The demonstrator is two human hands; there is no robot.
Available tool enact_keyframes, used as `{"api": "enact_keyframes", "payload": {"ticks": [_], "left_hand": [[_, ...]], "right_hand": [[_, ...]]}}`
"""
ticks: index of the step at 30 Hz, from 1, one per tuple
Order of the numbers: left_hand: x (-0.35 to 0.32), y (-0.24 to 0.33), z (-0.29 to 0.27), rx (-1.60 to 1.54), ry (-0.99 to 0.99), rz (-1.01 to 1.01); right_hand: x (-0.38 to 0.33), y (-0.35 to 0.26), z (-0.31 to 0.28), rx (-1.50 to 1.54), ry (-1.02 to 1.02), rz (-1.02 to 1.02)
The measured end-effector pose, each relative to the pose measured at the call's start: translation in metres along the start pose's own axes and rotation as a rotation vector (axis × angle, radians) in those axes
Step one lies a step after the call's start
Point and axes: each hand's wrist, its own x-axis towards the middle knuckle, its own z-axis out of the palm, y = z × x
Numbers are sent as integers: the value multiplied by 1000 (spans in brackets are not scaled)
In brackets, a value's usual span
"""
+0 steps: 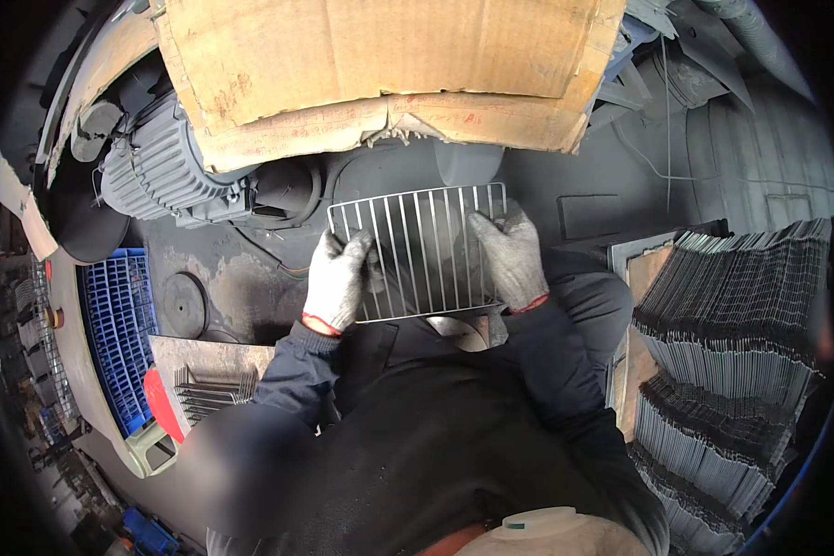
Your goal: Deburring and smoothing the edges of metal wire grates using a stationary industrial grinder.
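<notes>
A rectangular metal wire rack with parallel bars is held up in front of my body, tilted slightly. My left hand, in a light grey knit glove with a red cuff edge, grips its left side, thumb over the wires. On the right side my right hand, gloved alike, holds the rack near its upper corner. The fingers behind the rack are partly hidden by its bars and by the gloves.
Stacks of similar wire racks stand at the right. A cardboard sheet hangs ahead, with a grey ribbed motor to its left. A blue plastic crate and several wire racks lie at the left.
</notes>
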Motion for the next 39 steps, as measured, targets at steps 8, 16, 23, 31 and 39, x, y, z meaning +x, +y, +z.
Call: {"api": "enact_keyframes", "payload": {"ticks": [8,16,23,31,39], "left_hand": [[5,-14,97,184,-103,81],[1,-3,4,-33,25,-69],[13,-8,88,84,-210,-88],[21,33,-17,-235,-256,-458],[49,20,47,-182,-601,-494]], "right_hand": [[-13,-59,-91,-157,227,84],[3,-12,-11,-59,-77,46],[-29,-72,-91,-15,105,129],[15,-5,-60,-541,-345,-161],[-9,-62,-112,-332,-25,43]]}}
